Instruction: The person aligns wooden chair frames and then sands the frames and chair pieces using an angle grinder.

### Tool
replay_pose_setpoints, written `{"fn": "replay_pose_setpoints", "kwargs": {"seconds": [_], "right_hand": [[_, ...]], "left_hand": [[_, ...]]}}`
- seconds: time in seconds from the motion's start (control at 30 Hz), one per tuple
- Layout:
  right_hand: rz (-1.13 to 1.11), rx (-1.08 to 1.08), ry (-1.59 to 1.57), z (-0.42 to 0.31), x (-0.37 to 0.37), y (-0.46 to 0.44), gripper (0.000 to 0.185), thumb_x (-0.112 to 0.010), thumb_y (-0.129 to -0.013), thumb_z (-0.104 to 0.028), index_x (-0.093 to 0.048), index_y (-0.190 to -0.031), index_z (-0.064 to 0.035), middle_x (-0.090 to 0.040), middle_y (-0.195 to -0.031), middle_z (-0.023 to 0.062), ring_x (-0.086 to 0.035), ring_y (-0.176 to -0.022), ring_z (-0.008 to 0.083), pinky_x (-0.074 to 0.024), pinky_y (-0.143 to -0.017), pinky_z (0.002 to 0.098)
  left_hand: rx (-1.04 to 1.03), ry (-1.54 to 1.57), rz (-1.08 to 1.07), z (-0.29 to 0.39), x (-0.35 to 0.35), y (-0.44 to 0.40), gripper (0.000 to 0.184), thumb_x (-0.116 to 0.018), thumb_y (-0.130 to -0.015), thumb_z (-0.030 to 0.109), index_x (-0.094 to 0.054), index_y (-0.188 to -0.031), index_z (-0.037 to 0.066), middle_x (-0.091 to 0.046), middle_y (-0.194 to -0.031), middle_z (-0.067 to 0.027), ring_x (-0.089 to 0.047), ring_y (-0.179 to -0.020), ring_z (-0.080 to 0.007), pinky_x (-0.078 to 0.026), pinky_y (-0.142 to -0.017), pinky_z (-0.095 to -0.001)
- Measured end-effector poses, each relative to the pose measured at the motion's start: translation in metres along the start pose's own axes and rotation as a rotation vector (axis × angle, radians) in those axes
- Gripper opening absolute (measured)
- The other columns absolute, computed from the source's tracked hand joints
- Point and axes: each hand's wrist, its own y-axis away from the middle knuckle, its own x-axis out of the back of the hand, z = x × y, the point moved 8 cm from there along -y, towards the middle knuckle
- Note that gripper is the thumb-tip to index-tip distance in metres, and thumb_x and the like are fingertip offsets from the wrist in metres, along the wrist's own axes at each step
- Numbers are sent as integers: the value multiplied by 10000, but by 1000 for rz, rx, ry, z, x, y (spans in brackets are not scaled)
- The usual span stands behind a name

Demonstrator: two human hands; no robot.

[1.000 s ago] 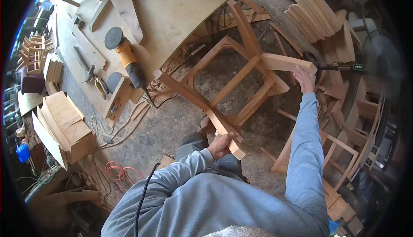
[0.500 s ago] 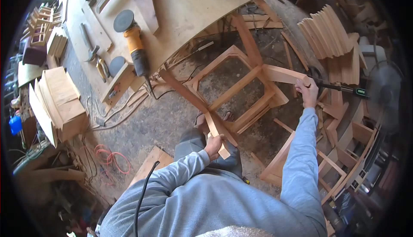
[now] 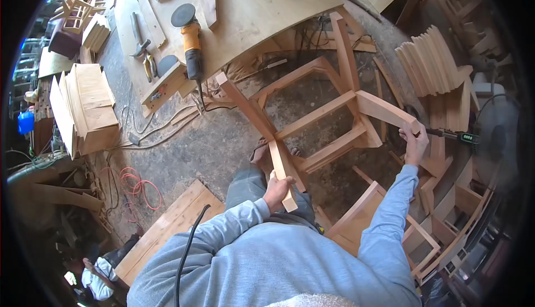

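Two hands hold one brown, open wooden chair frame.
Left fingers close around one leg end, right fingers around another; the frame spreads between and beyond them. Beyond the left fingers, one orange-and-black disc sander and one metal claw hammer lie on pale plywood.

On my feed I record the wooden chair frame as reddish brown, with paler faces on some members. I log the sander as orange and black, the sweater pale blue-grey, the tabletop light tan (I find its grain faint), the floor mottled grey, the container bright blue.
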Motion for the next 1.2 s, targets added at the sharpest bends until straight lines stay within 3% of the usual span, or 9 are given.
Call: {"fn": "replay_pose_setpoints", "kwargs": {"seconds": [0.23, 0.37, 0.47, 0.67, 0.7, 0.77, 0.8, 0.83, 1.2], "right_hand": [[-25, 146, -16, -36, -11, -30, 360, -824, -883, -151, -653, -1147, 24, -730, -928, 107, -734, -753, 175, -622, -692, 299], [-17, 161, -19, -33, -15, -48, 371, -821, -881, -116, -641, -1169, 33, -718, -978, 110, -726, -781, 180, -629, -715, 306], [-70, 206, -137, -34, -30, -64, 387, -840, -885, -197, -651, -1155, 5, -708, -971, 84, -730, -792, 168, -620, -694, 309], [-109, 229, -140, -27, -51, -98, 385, -834, -893, -206, -648, -1162, -3, -704, -994, 86, -732, -795, 173, -620, -691, 309], [-106, 239, -110, -24, -55, -103, 387, -832, -895, -209, -648, -1168, -7, -702, -1006, 84, -732, -798, 173, -618, -688, 303], [-92, 259, -37, -16, -49, -106, 391, -829, -899, -216, -647, -1180, -15, -699, -1029, 81, -733, -804, 172, -612, -682, 290], [-91, 202, -51, -17, -50, -102, 390, -827, -901, -213, -645, -1186, -18, -697, -1036, 78, -733, -807, 169, -609, -679, 284], [-85, 143, -66, -22, -49, -95, 390, -825, -904, -210, -643, -1193, -21, -695, -1042, 75, -733, -810, 166, -605, -676, 277], [-52, -106, -144, -1, -48, -95, 525, -821, -908, -229, -545, -1315, -43, -669, -1084, 102, -740, -857, 219, -610, -681, 298]], "left_hand": [[-105, 39, -50, 22, -12, -1, 455, -608, -904, 64, -458, -1332, 24, -671, -1042, -118, -636, -832, -200, -548, -681, -362], [-231, 117, -67, 22, -17, -36, 492, -674, -867, 45, -426, -1291, 70, -603, -989, -98, -638, -752, -228, -566, -647, -416], [-213, 132, -71, 44, -26, -29, 430, -616, -901, 58, -438, -1292, 47, -624, -1048, -117, -657, -893, -228, -566, -725, -368], [-128, 135, -24, 71, -37, -10, 437, -658, -897, 79, -445, -1278, 58, -617, -1047, -121, -660, -901, -247, -564, -753, -384], [-300, 96, -103, 53, -25, -48, 480, -730, -884, 152, -452, -1266, 62, -619, -1036, -131, -663, -897, -254, -566, -745, -387], [-207, 187, -90, 60, -28, -47, 491, -716, -889, 104, -418, -1278, 67, -595, -1075, -150, -672, -921, -299, -597, -709, -460], [-159, 231, -92, 70, -32, -42, 499, -709, -891, 80, -401, -1284, 70, -583, -1094, -160, -677, -933, -322, -613, -690, -496], [-86, 128, -44, 85, -33, -24, 462, -749, -920, 144, -446, -1260, 69, -599, -1024, -135, -673, -918, -281, -612, -677, -443], [-81, 173, -133, 64, -52, -69, 553, -748, -948, 159, -357, -1323, 48, -560, -1107, -171, -683, -868, -321, -630, -653, -496]]}}
